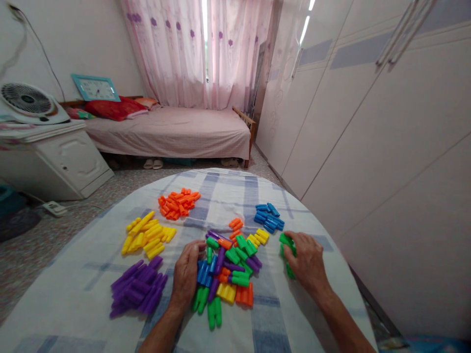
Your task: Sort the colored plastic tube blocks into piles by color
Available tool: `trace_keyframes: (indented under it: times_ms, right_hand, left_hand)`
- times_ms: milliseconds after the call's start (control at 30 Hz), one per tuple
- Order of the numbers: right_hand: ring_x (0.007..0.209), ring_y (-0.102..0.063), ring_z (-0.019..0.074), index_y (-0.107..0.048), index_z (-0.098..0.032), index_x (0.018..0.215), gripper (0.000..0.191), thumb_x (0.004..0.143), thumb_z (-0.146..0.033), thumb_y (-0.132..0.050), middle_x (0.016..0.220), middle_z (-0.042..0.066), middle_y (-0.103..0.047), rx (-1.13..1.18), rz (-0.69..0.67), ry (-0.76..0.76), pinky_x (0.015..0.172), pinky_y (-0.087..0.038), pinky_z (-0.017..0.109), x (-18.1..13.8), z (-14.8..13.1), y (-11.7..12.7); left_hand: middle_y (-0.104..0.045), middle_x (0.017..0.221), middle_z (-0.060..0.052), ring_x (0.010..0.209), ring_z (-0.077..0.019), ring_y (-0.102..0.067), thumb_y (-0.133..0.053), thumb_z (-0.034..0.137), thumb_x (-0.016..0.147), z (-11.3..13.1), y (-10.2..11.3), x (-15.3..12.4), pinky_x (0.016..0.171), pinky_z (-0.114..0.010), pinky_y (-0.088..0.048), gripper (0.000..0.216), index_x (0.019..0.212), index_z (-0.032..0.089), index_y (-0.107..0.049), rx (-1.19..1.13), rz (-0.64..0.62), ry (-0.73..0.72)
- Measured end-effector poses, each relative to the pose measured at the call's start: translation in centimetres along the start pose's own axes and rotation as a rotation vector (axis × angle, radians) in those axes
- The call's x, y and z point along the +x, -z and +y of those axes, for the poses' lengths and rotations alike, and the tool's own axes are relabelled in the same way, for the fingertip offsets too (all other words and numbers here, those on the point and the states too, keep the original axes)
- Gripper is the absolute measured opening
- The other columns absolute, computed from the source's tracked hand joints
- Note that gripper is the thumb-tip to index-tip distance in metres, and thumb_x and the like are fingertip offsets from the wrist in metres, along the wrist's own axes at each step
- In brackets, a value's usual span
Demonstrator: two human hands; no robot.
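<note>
A mixed pile of plastic building pieces [221, 262] in green, purple, blue, orange and yellow lies in the middle of the table. At its left edge rests my left hand [187, 275], fingers loosely extended beside the blue and green pieces, with nothing visible in its grasp. To the right, my right hand [307, 257] has its thumb and fingers curled around green plastic pieces [286, 241] at the tabletop; the hand partly hides them. Sorted heaps surround the mix: purple pieces [138, 289], yellow pieces [147, 235], orange pieces [178, 203] and blue pieces [269, 217].
A blue-and-white checked cloth covers the round table [290, 318]. Beyond it stand a bed [176, 127] and pink curtains [169, 54]. A white cabinet [79, 164] carrying a fan [29, 103] is at left; a tall wardrobe [368, 122] lines the right.
</note>
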State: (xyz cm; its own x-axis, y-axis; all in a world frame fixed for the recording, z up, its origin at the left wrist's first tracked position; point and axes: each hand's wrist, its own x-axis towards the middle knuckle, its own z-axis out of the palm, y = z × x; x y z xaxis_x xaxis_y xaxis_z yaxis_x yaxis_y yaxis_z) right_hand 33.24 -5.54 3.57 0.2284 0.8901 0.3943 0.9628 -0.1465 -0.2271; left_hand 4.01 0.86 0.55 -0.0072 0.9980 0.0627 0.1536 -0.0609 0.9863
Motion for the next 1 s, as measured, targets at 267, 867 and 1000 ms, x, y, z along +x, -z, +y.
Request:
trace_keyframes:
  times_ms: [267, 867, 1000]
  right_hand:
    - [0.107, -0.055, 0.0238, -0.062, -0.023, 0.105, 0.034, 0.085, -0.037, -0.039, 0.111, 0.006, -0.063, 0.043, -0.199, -0.216, 0.088, -0.039, 0.039, 0.2, 3.4, -0.7]
    - [0.105, -0.056, 0.0273, -0.038, -0.015, 0.137, 0.077, 0.069, -0.039, -0.064, 0.123, 0.016, -0.051, 0.032, -0.418, -0.14, 0.083, -0.043, 0.033, 11.1, 0.1, -5.7]
    - [0.109, -0.053, 0.0255, -0.039, -0.012, 0.135, 0.074, 0.07, -0.036, -0.065, 0.123, 0.016, -0.052, 0.077, -0.387, -0.094, 0.088, -0.042, 0.032, 13.2, -2.0, -7.4]
  left_hand:
    - [-0.065, 0.099, -0.008, 0.091, -0.0223, -0.06, -0.038, 0.055, 0.086, 0.3, -0.1, 0.0, 0.083, -0.036, -0.048, 0.046, 0.092, 0.017, -0.064, -0.003, 0.016, -0.018]
    - [-0.064, 0.101, -0.008, 0.093, -0.0214, -0.06, -0.037, 0.047, 0.089, 0.8, -0.4, -0.3, 0.085, -0.036, -0.047, 0.04, 0.093, 0.017, -0.063, -0.009, 0.029, -0.029]
    - [-0.063, 0.102, -0.008, 0.093, -0.0207, -0.059, -0.036, 0.045, 0.089, 0.8, -0.5, -0.3, 0.085, -0.035, -0.047, 0.039, 0.093, 0.017, -0.063, -0.015, 0.016, -0.033]
